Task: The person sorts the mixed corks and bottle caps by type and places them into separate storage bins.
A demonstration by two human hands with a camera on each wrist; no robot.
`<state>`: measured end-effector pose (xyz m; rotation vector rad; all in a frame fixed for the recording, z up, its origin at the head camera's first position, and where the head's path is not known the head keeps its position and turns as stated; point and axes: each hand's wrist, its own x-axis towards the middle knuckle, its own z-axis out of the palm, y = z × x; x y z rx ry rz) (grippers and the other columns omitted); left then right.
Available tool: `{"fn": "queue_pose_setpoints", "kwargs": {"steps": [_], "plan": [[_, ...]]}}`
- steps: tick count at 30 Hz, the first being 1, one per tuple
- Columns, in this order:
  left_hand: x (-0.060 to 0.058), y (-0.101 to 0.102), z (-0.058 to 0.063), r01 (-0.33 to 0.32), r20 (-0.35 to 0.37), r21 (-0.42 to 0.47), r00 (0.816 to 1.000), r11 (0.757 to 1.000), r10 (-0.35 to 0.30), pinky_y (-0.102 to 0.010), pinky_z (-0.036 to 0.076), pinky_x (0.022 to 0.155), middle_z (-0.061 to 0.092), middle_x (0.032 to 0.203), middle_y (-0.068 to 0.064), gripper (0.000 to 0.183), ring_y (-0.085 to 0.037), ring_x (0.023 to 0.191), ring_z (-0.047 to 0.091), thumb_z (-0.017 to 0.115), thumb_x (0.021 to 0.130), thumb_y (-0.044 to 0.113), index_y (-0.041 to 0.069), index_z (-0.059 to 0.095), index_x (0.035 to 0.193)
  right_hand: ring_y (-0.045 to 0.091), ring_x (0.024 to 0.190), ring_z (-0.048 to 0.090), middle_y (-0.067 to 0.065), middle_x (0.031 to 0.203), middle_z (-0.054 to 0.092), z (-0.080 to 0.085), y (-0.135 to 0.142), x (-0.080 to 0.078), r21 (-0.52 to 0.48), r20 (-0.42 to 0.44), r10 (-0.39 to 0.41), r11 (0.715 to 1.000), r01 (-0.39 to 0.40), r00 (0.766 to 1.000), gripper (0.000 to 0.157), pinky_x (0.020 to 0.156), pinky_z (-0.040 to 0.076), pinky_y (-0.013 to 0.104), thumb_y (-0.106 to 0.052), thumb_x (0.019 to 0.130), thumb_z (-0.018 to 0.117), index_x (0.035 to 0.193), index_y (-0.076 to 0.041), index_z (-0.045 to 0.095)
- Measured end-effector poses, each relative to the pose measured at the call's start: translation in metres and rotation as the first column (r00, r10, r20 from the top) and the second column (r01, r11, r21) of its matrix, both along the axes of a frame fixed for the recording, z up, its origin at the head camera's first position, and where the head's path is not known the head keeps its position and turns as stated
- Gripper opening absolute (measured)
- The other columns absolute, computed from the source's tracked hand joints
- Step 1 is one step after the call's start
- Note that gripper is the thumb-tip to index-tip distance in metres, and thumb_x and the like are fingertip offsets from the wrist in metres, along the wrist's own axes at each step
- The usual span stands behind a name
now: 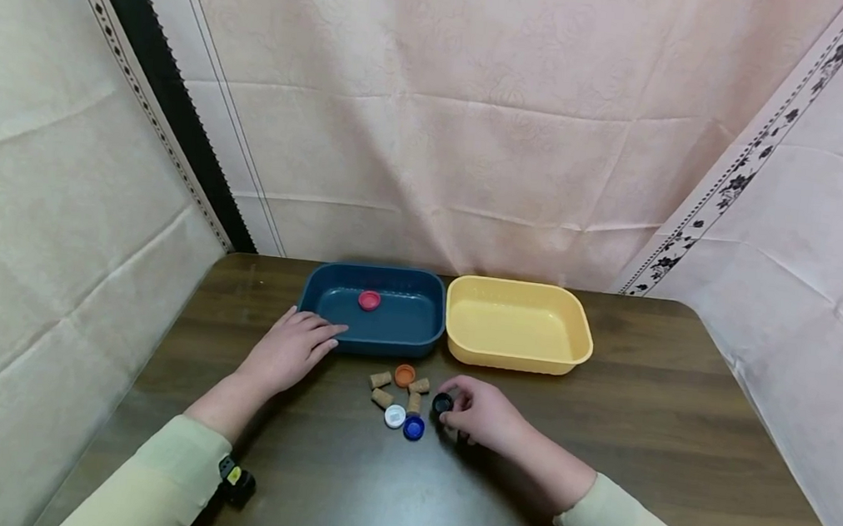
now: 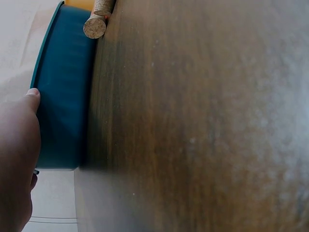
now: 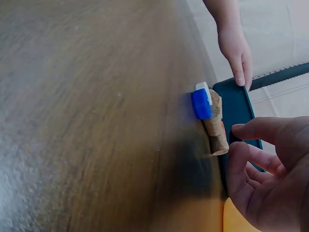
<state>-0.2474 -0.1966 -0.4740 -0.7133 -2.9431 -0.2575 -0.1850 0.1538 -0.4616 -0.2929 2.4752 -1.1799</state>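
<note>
My right hand (image 1: pixel 487 412) pinches a black bottle cap (image 1: pixel 443 403) between thumb and fingertips, just right of the small pile. In the right wrist view the cap is mostly hidden by the fingers. My left hand (image 1: pixel 292 350) rests at the front left corner of the blue tray (image 1: pixel 384 349), its fingers fairly straight over the rim. Inside that tray lies a red bottle cap (image 1: pixel 369 300). The pile holds several corks (image 1: pixel 382 397), an orange cap (image 1: pixel 405 375), a white cap (image 1: pixel 395 416) and a blue cap (image 1: pixel 414 428).
Right beside the blue tray stands a yellow tray (image 1: pixel 518 363). Both sit near the back edge of the brown wooden table (image 1: pixel 650 400), in front of a pale cloth (image 1: pixel 478 134). Cloths hang on both sides too.
</note>
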Motion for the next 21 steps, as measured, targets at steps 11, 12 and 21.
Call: {"fn": "queue_pose_setpoints", "kwargs": {"steps": [11, 12, 21], "plan": [[0.001, 0.000, 0.000, -0.001, 0.006, 0.005, 1.000, 1.000, 0.001, -0.058, 0.016, 0.118, 0.062, 0.133, -0.005, 0.039, -0.030, 0.128, 0.048, 0.054, 0.102, 0.039, 0.026, 0.059, 0.139, 0.022, 0.056, 0.059, 0.008, 0.082, 0.059, 0.012, 0.002, -0.001, -0.041, 0.011, -0.027, 0.999, 0.027, 1.000, 0.034, 0.054, 0.055, 0.036, -0.016, 0.089, 0.075, 0.121, -0.015, 0.063], [0.001, 0.000, 0.000, 0.000, 0.007, 0.004, 1.000, 1.000, 0.000, -0.058, 0.015, 0.118, 0.062, 0.133, -0.005, 0.040, -0.030, 0.128, 0.048, 0.054, 0.102, 0.039, 0.027, 0.059, 0.140, 0.023, 0.056, 0.059, 0.008, 0.082, 0.059, 0.013, 0.002, -0.002, -0.045, 0.012, -0.029, 0.999, 0.030, 1.000, 0.034, 0.054, 0.055, 0.036, -0.016, 0.089, 0.075, 0.121, -0.015, 0.063], [0.002, -0.001, 0.000, -0.001, 0.013, 0.001, 1.000, 1.000, 0.001, -0.057, 0.015, 0.119, 0.062, 0.133, -0.004, 0.040, -0.029, 0.129, 0.048, 0.053, 0.102, 0.039, 0.027, 0.059, 0.140, 0.024, 0.060, 0.060, 0.010, 0.084, 0.060, 0.026, -0.007, -0.007, -0.101, 0.041, -0.068, 0.992, 0.072, 0.997, 0.035, 0.057, 0.056, 0.035, -0.016, 0.090, 0.074, 0.123, -0.015, 0.063]]}}
